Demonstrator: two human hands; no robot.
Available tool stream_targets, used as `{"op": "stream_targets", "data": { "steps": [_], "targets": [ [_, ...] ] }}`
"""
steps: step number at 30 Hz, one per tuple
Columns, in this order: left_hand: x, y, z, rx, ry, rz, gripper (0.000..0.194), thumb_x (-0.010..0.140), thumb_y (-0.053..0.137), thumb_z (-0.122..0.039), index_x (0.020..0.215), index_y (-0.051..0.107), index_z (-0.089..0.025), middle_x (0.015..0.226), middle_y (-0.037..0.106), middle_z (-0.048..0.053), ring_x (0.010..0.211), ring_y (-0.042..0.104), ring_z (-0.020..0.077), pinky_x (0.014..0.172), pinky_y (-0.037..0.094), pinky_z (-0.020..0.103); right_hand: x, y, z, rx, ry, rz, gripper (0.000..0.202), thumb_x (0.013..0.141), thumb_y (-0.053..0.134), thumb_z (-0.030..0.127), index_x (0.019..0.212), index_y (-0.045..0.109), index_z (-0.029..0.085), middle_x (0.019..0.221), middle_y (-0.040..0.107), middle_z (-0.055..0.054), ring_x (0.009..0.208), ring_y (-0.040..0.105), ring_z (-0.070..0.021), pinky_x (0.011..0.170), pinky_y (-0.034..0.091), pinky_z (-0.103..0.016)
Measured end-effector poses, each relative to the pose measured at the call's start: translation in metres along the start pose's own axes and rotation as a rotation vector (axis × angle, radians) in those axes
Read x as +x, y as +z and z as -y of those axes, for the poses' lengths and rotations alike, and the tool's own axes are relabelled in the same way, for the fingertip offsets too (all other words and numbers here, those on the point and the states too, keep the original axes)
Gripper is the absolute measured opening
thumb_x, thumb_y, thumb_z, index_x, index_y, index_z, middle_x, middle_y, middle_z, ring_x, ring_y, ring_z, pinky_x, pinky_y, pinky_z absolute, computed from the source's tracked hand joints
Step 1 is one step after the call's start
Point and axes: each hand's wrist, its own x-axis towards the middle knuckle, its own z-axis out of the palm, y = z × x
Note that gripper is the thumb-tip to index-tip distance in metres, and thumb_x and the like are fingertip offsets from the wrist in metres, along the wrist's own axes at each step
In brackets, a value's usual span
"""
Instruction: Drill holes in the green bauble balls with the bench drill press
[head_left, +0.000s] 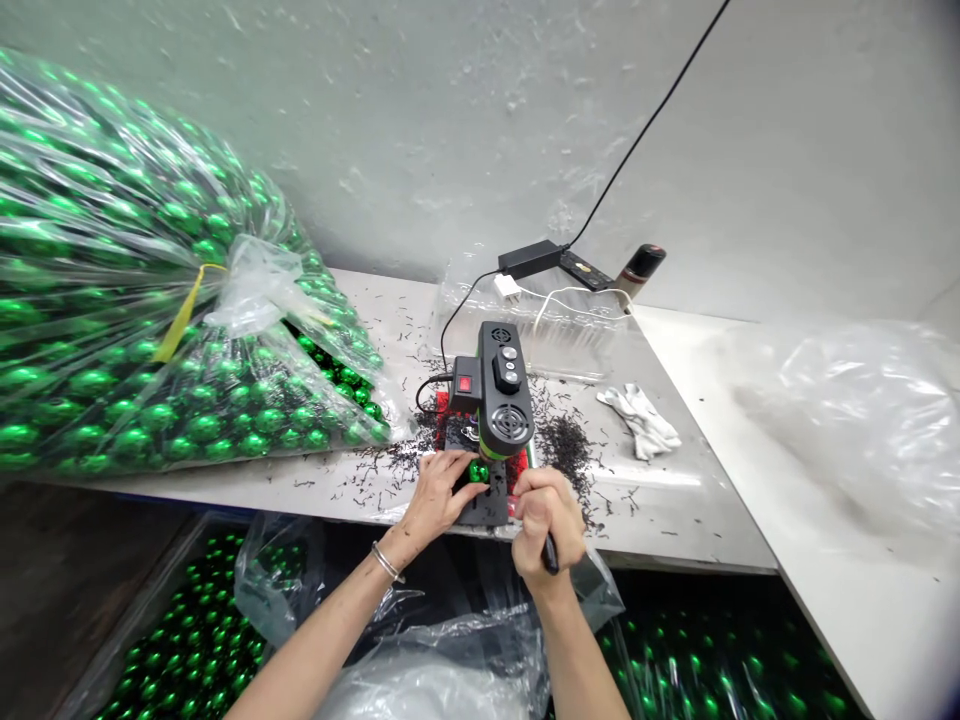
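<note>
My left hand (pixel 441 490) pinches a shiny green bauble (pixel 478 471) between thumb and fingers, right below the head of a small black bench machine (pixel 507 392). The machine has round vents, silver buttons and a red switch (pixel 465 383) on its side. Around a black handle (pixel 551 555) my right hand (pixel 550 520) is closed in a fist, to the right of the machine's base; where the handle joins is hidden. Red parts show beside the black base plate (pixel 484 508). Dark shreds (pixel 566 447) lie scattered on the table around it.
A big tied clear bag (pixel 150 300) of green baubles fills the left. More baubles (pixel 195 620) lie in bins below the table edge. White gloves (pixel 641 420), a clear plastic tray (pixel 574 350), a power adapter (pixel 531 258), cables and a dark-capped bottle (pixel 641 265) stand behind and right.
</note>
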Motion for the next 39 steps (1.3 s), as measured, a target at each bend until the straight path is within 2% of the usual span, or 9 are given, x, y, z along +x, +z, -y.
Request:
{"op": "stream_targets", "data": {
  "steps": [6, 17, 21, 25, 29, 33, 35, 37, 39],
  "targets": [
    [0.001, 0.0, 0.0, -0.041, -0.031, 0.0, 0.03, 0.09, 0.063, -0.039, 0.113, 0.067, -0.021, 0.11, 0.069, 0.011, 0.105, 0.06, 0.0276, 0.097, 0.04, 0.044, -0.027, 0.011, -0.025, -0.052, -0.127, -0.045, 0.027, 0.095, 0.035, 0.018, 0.07, 0.046, 0.02, 0.072, 0.052, -0.001, 0.062, 0.048, -0.0127, 0.062, 0.044, -0.032],
    [0.0, 0.002, 0.002, -0.052, -0.023, -0.003, 0.032, 0.09, 0.063, -0.041, 0.114, 0.067, -0.021, 0.11, 0.069, 0.011, 0.104, 0.06, 0.0273, 0.097, 0.041, 0.045, -0.046, 0.02, -0.035, -0.055, -0.068, -0.124, 0.028, 0.097, 0.033, 0.023, 0.072, 0.045, 0.022, 0.074, 0.053, 0.001, 0.063, 0.055, -0.013, 0.082, 0.05, -0.042],
    [0.0, 0.001, 0.002, -0.048, -0.018, 0.001, 0.033, 0.09, 0.062, -0.041, 0.114, 0.067, -0.02, 0.111, 0.069, 0.012, 0.104, 0.061, 0.028, 0.096, 0.041, 0.045, -0.048, 0.021, -0.039, -0.08, -0.12, -0.058, 0.028, 0.097, 0.033, 0.023, 0.072, 0.044, 0.022, 0.074, 0.052, 0.001, 0.064, 0.055, -0.0125, 0.077, 0.051, -0.038],
    [0.002, 0.002, 0.002, -0.047, -0.022, -0.001, 0.033, 0.089, 0.064, -0.04, 0.115, 0.066, -0.021, 0.111, 0.07, 0.011, 0.105, 0.061, 0.0276, 0.098, 0.04, 0.046, -0.036, 0.014, -0.027, -0.077, -0.092, -0.039, 0.028, 0.095, 0.034, 0.019, 0.069, 0.044, 0.021, 0.073, 0.052, 0.0, 0.065, 0.053, -0.0136, 0.072, 0.048, -0.037],
    [0.003, 0.001, 0.0, -0.071, -0.041, -0.004, 0.032, 0.089, 0.065, -0.038, 0.115, 0.067, -0.02, 0.113, 0.07, 0.012, 0.107, 0.061, 0.028, 0.101, 0.038, 0.05, 0.003, 0.002, 0.002, 0.028, 0.076, -0.063, 0.029, 0.093, 0.038, 0.013, 0.065, 0.043, 0.021, 0.067, 0.05, 0.0, 0.063, 0.051, -0.0134, 0.059, 0.04, -0.03],
    [-0.02, -0.008, -0.011, -0.105, -0.016, 0.014, 0.037, 0.09, 0.062, -0.035, 0.125, 0.063, -0.023, 0.118, 0.068, 0.014, 0.112, 0.06, 0.0311, 0.101, 0.04, 0.053, 0.038, -0.008, 0.024, 0.04, 0.193, 0.02, 0.03, 0.093, 0.043, 0.013, 0.064, 0.043, 0.021, 0.064, 0.048, 0.001, 0.065, 0.053, -0.0136, 0.061, 0.04, -0.029],
    [-0.037, -0.015, -0.015, -0.117, 0.049, 0.085, 0.049, 0.088, 0.063, -0.039, 0.135, 0.056, -0.026, 0.125, 0.065, 0.014, 0.118, 0.058, 0.034, 0.104, 0.038, 0.054, 0.039, -0.009, 0.024, 0.041, 0.167, 0.005, 0.03, 0.092, 0.044, 0.011, 0.064, 0.043, 0.02, 0.063, 0.047, 0.001, 0.065, 0.053, -0.0133, 0.061, 0.04, -0.029],
    [-0.046, -0.026, -0.016, -0.101, 0.085, 0.128, 0.07, 0.081, 0.07, -0.049, 0.143, 0.047, -0.028, 0.136, 0.058, 0.016, 0.124, 0.053, 0.0383, 0.108, 0.035, 0.054, 0.032, -0.006, 0.019, 0.044, 0.122, -0.019, 0.029, 0.091, 0.044, 0.008, 0.064, 0.043, 0.02, 0.063, 0.048, 0.001, 0.064, 0.053, -0.0129, 0.06, 0.039, -0.028],
    [-0.041, -0.041, -0.009, -0.027, 0.067, 0.061, 0.072, 0.082, 0.068, -0.05, 0.145, 0.044, -0.027, 0.141, 0.054, 0.017, 0.128, 0.05, 0.0399, 0.109, 0.033, 0.056, 0.022, -0.003, 0.012, 0.046, 0.077, -0.03, 0.029, 0.09, 0.044, 0.006, 0.064, 0.043, 0.02, 0.063, 0.048, 0.001, 0.063, 0.052, -0.0128, 0.058, 0.038, -0.028]
  ]
}}
